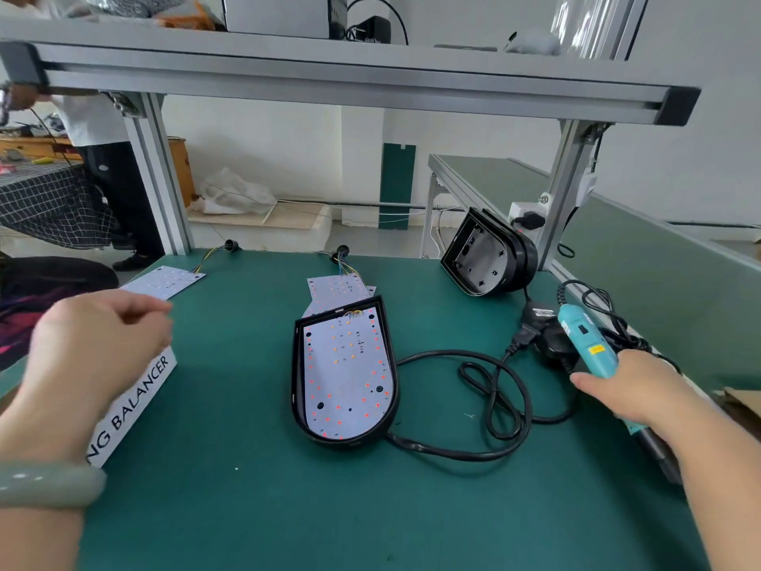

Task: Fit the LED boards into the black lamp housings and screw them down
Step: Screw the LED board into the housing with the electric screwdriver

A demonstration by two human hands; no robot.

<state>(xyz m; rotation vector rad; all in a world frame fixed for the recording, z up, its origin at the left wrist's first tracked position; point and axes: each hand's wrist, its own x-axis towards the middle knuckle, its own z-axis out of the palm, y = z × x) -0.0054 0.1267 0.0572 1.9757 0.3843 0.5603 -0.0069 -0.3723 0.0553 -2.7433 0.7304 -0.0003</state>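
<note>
A black lamp housing lies flat mid-table with a white LED board seated inside it. Loose LED boards with coloured wires lie just behind it, and another LED board lies at the far left. Empty black housings lean stacked against the frame post at the back right. My right hand grips a teal electric screwdriver to the right of the housing. My left hand hovers at the left, fingers loosely curled and blurred; I cannot see anything in it.
A white box lettered "BALANCER" sits under my left hand. The screwdriver's black cable loops across the green mat right of the housing, with a power adapter behind. An aluminium frame spans overhead. A person stands far left.
</note>
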